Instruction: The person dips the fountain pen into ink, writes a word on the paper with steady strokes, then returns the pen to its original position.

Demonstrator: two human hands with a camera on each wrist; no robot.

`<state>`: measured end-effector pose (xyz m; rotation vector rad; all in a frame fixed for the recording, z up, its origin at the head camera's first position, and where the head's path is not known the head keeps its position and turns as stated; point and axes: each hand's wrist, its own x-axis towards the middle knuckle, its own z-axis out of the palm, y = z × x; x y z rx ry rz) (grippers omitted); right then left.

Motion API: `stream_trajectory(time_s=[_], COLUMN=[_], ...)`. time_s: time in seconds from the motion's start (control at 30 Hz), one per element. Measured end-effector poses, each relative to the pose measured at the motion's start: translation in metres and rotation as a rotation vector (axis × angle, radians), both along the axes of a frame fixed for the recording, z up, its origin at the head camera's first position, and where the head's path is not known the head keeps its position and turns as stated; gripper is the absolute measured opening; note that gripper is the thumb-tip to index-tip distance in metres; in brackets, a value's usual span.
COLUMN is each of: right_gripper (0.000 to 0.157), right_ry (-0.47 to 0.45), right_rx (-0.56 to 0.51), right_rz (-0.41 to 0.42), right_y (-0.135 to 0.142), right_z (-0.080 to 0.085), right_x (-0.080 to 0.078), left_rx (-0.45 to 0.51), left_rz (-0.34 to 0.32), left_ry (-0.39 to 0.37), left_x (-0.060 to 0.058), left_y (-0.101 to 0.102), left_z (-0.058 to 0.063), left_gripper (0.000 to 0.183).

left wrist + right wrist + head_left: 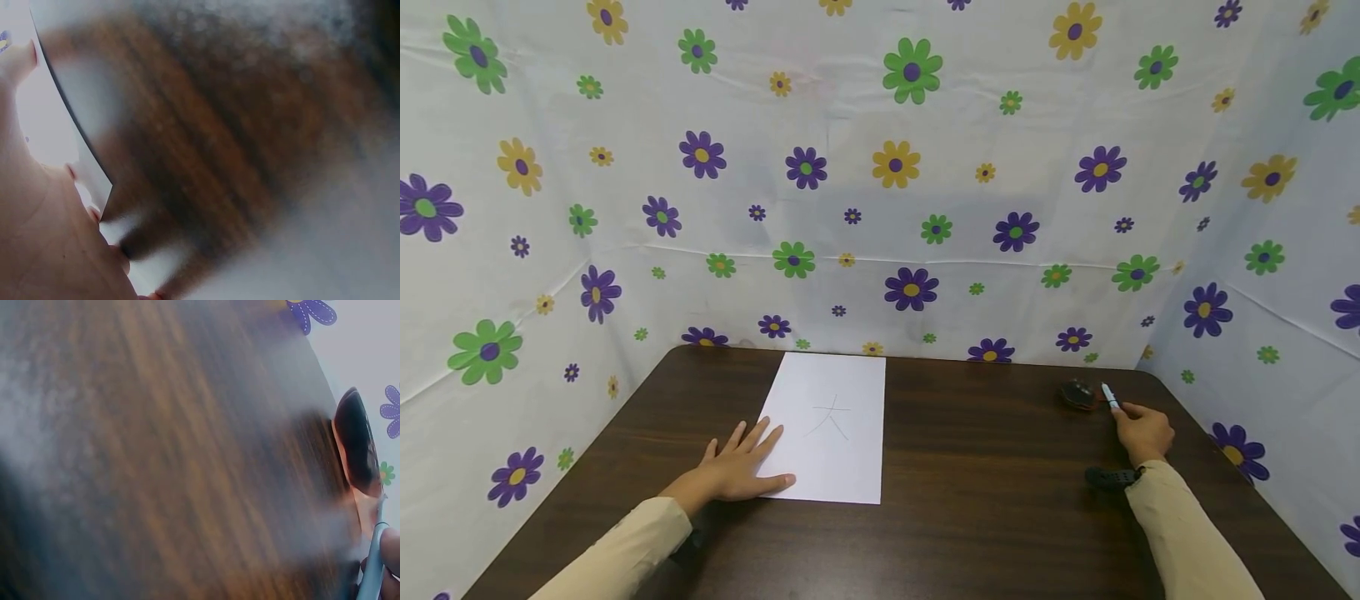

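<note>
A white sheet of paper (857,467) lies on the dark wooden table, with a character of a few thin strokes (832,410) on it. My left hand (736,471) is spread flat over the sheet's lower left edge, some fingers on the paper and others past it. In the left wrist view, the palm (44,231) borders the sheet. Far to the right, my right hand (1144,431) grips a pale pen (1109,396) whose tip points away. The right wrist view catches the pen (373,569) between fingers and thumb, partly cut off by the frame.
A dark, glossy computer mouse (1078,394) with a reddish glow sits just left of the pen, near the table's back right. The brown table (985,500) has rounded far corners. A white cloth (850,183) with printed flowers hangs behind it and along both sides.
</note>
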<state>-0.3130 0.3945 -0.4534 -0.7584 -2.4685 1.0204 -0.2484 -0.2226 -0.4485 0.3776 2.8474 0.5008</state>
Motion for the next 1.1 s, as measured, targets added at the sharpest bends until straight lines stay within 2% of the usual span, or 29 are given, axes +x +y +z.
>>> stream_trajectory(time_s=[0.07,0.17,0.43,0.63,0.77,0.9,1.1], right_gripper=[0.039,0.04,0.047,0.056,0.061,0.066,0.074], right_ry=[-0.004,-0.009,-0.027,-0.026,-0.013,-0.002,-0.045], right_rx=[-0.003,0.001,-0.016,0.127,0.23,0.278,0.293], right_rz=[-0.002,-0.001,0.042,0.189,0.3,0.385,0.53], right_y=[0.001,0.001,0.002,0.002,-0.005,-0.015,-0.026], right_z=[0.0,0.0,0.004,0.016,0.032,0.051,0.077], right_x=[0.001,0.003,0.006,0.009,0.011,0.013,0.022], left_rx=[-0.012,-0.016,0.024,0.004,0.017,0.024,0.021], left_rz=[0.001,0.0,-0.018,0.0,-0.001,0.001,0.008], left_ry=[0.012,0.011,-0.013,-0.008,0.008,0.021,0.055], left_x=[-0.003,-0.004,0.005,0.005,0.005,0.006,0.003], left_y=[-0.001,-0.001,0.004,0.004,0.002,0.0,-0.005], left_z=[-0.006,-0.007,0.009,0.009,0.012,0.012,0.012], left_gripper=[0.102,0.102,0.095,0.097,0.096,0.094,0.095])
